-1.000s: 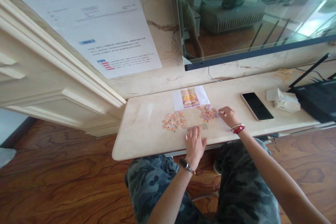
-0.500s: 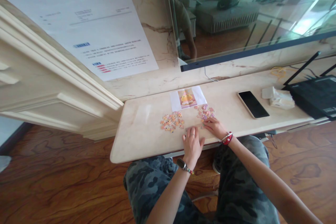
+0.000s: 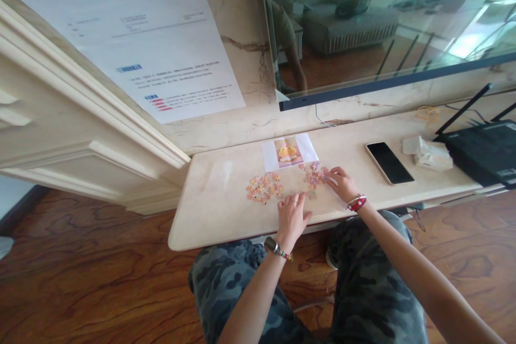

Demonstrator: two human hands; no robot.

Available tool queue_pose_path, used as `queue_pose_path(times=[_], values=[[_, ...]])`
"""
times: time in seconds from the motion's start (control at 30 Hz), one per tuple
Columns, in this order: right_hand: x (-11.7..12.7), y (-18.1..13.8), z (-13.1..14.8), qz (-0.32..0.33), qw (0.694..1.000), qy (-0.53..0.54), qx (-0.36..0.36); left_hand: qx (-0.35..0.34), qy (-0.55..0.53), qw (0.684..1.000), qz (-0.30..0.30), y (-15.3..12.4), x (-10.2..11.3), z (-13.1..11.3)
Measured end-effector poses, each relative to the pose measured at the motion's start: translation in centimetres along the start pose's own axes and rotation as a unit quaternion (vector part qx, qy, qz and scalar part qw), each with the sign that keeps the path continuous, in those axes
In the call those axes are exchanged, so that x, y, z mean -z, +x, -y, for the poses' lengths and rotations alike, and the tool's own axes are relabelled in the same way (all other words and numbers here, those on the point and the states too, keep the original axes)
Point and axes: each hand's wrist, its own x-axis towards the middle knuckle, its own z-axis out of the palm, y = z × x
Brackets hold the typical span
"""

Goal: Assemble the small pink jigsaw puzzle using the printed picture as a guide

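Note:
Two loose heaps of small jigsaw puzzle pieces lie on the pale tabletop. One is an orange and pink heap; the other is a pink and purple heap. Behind them lies a white sheet with a picture of yellow figures. My left hand rests open near the front edge, fingers spread, between the heaps and holding nothing. With bent, parted fingers, my right hand touches the right side of the pink and purple heap. Whether a piece sits under its fingertips is too small to make out.
A phone lies to the right, then a crumpled white packet and a black router with raised antennas. A screen stands behind the table. A printed paper hangs on the wall.
My right hand has moved right and slightly away from me, from the front of the pink and purple heap to its right side. My left hand has barely shifted.

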Motion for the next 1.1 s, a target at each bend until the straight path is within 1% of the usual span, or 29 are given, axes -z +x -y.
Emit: queue_pose_path(times=[0.1, 0.2, 0.3, 0.43, 0.57, 0.63, 0.8, 0.87, 0.97, 1.03, 1.1], values=[[-0.2, 1.3, -0.5, 0.028, 0.999, -0.014, 0.031, -0.013, -0.012, 1.0, -0.006, 0.3, 0.0, 0.6], [-0.6, 1.8, -0.3, 0.048, 0.997, -0.05, 0.038, -0.016, -0.024, 0.999, -0.027, 0.5, -0.3, 1.0], [-0.9, 1.3, -0.3, 0.05, 0.996, -0.074, 0.03, -0.018, -0.037, 0.999, -0.035, 0.5, -0.7, 1.3], [-0.6, 0.5, -1.0, 0.021, 0.997, -0.069, 0.018, -0.033, -0.047, 0.998, -0.04, 0.2, -0.8, 1.8], [-0.4, 1.0, -1.3, 0.009, 0.999, -0.052, 0.001, -0.04, -0.037, 0.997, -0.055, -0.8, -0.6, 2.5], [-0.6, 1.6, -1.1, 0.017, 0.999, -0.051, -0.009, -0.031, -0.029, 0.997, -0.068, -1.4, -0.4, 3.0], [-0.7, 2.6, -0.4, 0.067, 0.995, -0.056, -0.043, -0.015, -0.016, 0.996, -0.086, -2.9, -0.2, 3.9], [-0.3, 3.0, -0.4, 0.069, 0.994, -0.05, -0.067, -0.015, -0.01, 0.996, -0.084, -3.3, -0.3, 4.0], [0.2, 3.9, -0.6, 0.049, 0.994, -0.036, -0.095, -0.01, -0.002, 0.997, -0.08, -3.8, -0.8, 3.8], [0.4, 4.8, -0.6, 0.051, 0.993, -0.035, -0.096, -0.008, -0.001, 0.997, -0.077, -4.0, -1.2, 3.5], [0.1, 5.6, -0.4, 0.086, 0.992, -0.046, -0.08, -0.005, 0.001, 0.997, -0.076, -4.1, -1.6, 3.3]])
